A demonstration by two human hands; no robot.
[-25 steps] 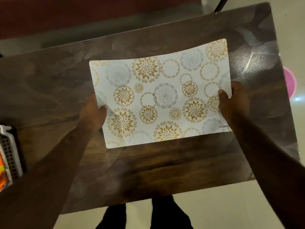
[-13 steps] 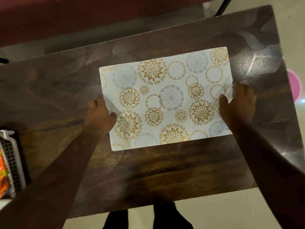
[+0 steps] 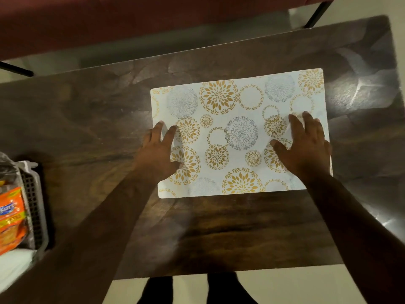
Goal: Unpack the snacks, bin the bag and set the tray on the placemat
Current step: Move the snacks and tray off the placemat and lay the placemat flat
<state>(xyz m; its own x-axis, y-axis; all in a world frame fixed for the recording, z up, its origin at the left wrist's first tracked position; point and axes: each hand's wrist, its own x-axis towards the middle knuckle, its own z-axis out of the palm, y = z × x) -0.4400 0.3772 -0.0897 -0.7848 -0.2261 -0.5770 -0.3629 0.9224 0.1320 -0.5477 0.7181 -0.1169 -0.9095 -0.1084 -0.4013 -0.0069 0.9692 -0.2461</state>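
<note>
A white placemat (image 3: pixel 238 110) with gold and grey flower circles lies flat on the dark wooden table (image 3: pixel 92 119). My left hand (image 3: pixel 158 150) rests palm down on the mat's left edge, fingers spread. My right hand (image 3: pixel 304 145) presses flat on the mat's right side, fingers apart. Neither hand holds anything. At the far left edge stands a white perforated tray (image 3: pixel 35 200). In it lies an orange snack packet (image 3: pixel 11 218), inside a clear plastic bag (image 3: pixel 6 165) as far as I can tell.
A dark red sofa (image 3: pixel 131 20) runs along the far side of the table, with black legs showing. My legs (image 3: pixel 197 290) stand at the table's near edge on a pale floor. Glare marks the table's right end (image 3: pixel 361 91).
Both hands have let go of the mat's side edges and now lie flat on top of it. The mat has come to rest on the table, right of centre.
</note>
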